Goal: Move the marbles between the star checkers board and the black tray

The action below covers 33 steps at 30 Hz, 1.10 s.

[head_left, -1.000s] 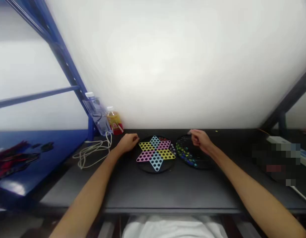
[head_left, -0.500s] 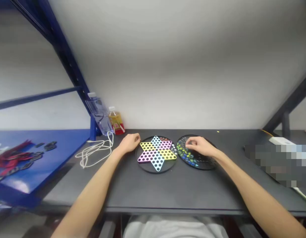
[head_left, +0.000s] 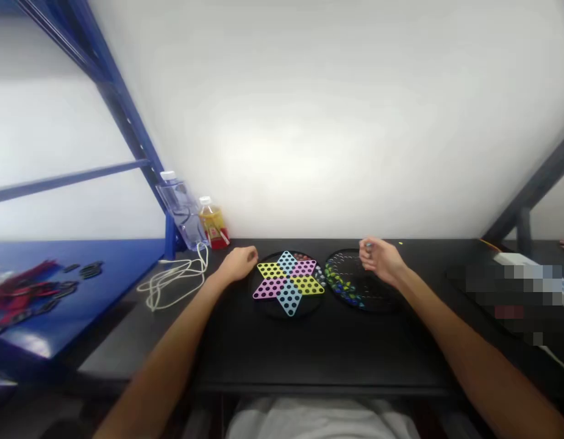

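This looks like a plain indoor work corner, more storeroom or workshop bay than home, though the exact kind of room cannot be told. A dark tabletop (head_left: 327, 347) runs along a bare white wall (head_left: 336, 122). Blue steel shelving (head_left: 130, 134) rises at 10 o'clock, with a blue shelf (head_left: 80, 268) at 9 o'clock. A plastic water bottle (head_left: 181, 210), a juice bottle (head_left: 213, 224) and a loose white cable (head_left: 172, 283) sit at 11 o'clock, and a Chinese checkers board (head_left: 288, 283) at 12 o'clock.
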### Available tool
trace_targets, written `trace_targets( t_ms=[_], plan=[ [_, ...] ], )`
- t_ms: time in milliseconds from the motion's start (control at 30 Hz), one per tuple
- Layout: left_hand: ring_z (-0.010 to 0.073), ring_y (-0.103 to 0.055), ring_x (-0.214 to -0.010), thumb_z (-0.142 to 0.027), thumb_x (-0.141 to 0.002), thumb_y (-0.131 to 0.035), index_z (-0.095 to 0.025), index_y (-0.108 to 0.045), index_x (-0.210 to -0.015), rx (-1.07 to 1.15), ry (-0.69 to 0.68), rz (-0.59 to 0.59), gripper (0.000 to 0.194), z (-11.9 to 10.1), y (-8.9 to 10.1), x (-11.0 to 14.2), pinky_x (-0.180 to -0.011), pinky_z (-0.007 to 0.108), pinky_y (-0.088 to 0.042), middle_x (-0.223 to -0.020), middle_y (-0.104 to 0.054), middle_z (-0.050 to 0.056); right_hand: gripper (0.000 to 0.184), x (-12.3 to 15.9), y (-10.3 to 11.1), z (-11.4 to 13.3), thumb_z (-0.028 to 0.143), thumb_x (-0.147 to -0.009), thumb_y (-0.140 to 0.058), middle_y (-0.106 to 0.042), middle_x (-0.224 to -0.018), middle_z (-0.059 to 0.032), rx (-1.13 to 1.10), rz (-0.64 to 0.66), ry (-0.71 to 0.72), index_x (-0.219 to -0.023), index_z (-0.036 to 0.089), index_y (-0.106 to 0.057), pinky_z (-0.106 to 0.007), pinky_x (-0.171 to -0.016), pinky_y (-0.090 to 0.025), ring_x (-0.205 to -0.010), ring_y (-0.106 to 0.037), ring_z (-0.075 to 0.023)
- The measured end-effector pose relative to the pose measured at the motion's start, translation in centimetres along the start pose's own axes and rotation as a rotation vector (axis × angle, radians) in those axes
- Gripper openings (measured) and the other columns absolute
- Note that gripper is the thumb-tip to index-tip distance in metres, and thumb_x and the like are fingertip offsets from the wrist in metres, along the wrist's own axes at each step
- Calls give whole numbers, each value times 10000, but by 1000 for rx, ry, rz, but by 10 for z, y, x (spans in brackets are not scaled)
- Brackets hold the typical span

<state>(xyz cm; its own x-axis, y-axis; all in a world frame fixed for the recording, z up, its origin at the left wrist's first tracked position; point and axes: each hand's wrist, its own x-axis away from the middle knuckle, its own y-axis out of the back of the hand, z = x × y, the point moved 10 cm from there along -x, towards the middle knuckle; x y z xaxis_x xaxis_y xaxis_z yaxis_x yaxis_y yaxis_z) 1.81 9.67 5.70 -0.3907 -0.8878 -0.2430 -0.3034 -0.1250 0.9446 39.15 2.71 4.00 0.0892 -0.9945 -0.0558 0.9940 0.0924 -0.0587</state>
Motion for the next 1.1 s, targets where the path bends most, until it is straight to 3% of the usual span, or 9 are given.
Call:
trace_targets(
  t_ms=[100, 200, 300, 367, 500, 667, 833, 967, 1100],
  plan=[
    [176, -600, -667, -317, -836, -498, -194, -670, -882, 1, 5, 6, 216, 1, -1, 0, -590, 252, -383, -756, -675, 54, 406, 1, 2, -5, 560, -862, -438, -276, -533, 50, 17, -9, -33, -640, 232, -350, -253, -408, -182, -442, -223, -105],
    [174, -595, -656, -322, -840, -496, -195, -665, -877, 3, 2, 8, 215, 1, -1, 0, -594, 252, -385, -745, -674, 52, 484, 5, -3, -7, 589, -833, -507, -230, -475, 68, 316, 28, -35, -566, 222, -337, -254, -425, -158, -426, -177, -87],
    [172, -592, -648, -324, -842, -493, -193, -662, -884, 6, 3, 8, 218, 2, -1, 0, -601, 251, -390, -742, -674, 49, 446, 14, -20, -5, 564, -805, -561, -399, -468, 33, 722, 228, 7, -574, 183, -540, -262, -483, -267, -455, -335, -105],
    [171, -591, -645, -319, -840, -495, -191, -660, -881, 8, -6, 12, 213, 2, -2, 0, -601, 250, -391, -747, -675, 49, 383, 22, -28, -4, 521, -806, -572, -573, -582, -6, 881, 349, 37, -661, 175, -649, -272, -564, -353, -559, -486, -146],
    [173, -597, -664, -314, -837, -497, -192, -659, -880, 9, -16, 15, 208, 2, -3, -1, -611, 250, -397, -762, -678, 51, 252, 33, -34, -2, 430, -813, -592, -698, -865, -49, 955, 445, 47, -828, 200, -693, -287, -703, -423, -787, -605, -208],
    [171, -585, -646, -314, -828, -502, -188, -657, -880, 8, -15, 18, 207, 3, -4, -1, -610, 252, -394, -739, -669, 48, 208, 37, -43, -8, 397, -809, -609, -683, -871, -54, 1001, 476, 16, -854, 201, -662, -285, -696, -428, -778, -600, -203],
    [167, -587, -645, -323, -838, -488, -190, -652, -891, 12, -21, 28, 218, 3, -5, -2, -608, 247, -393, -743, -663, 43, 281, 39, -38, -4, 447, -816, -610, -574, -708, -11, 771, 438, -87, -892, 178, -635, -220, -493, -353, -561, -472, -110],
    [169, -594, -652, -324, -846, -488, -191, -648, -886, 12, -29, 24, 212, 2, -4, -1, -616, 246, -402, -731, -663, 39, 333, 32, -17, -7, 467, -820, -623, -274, -516, 100, 251, 296, -203, -996, 191, -563, -180, -380, -160, -416, -188, -56],
    [177, -606, -669, -329, -846, -494, -188, -656, -908, 3, -17, 22, 224, 2, -3, -2, -626, 252, -414, -747, -672, 46, 278, 12, -2, -5, 459, -842, -573, -284, -545, 74, -247, 114, -99, -903, 189, -544, -184, -362, -142, -437, -195, -70]
  ],
)
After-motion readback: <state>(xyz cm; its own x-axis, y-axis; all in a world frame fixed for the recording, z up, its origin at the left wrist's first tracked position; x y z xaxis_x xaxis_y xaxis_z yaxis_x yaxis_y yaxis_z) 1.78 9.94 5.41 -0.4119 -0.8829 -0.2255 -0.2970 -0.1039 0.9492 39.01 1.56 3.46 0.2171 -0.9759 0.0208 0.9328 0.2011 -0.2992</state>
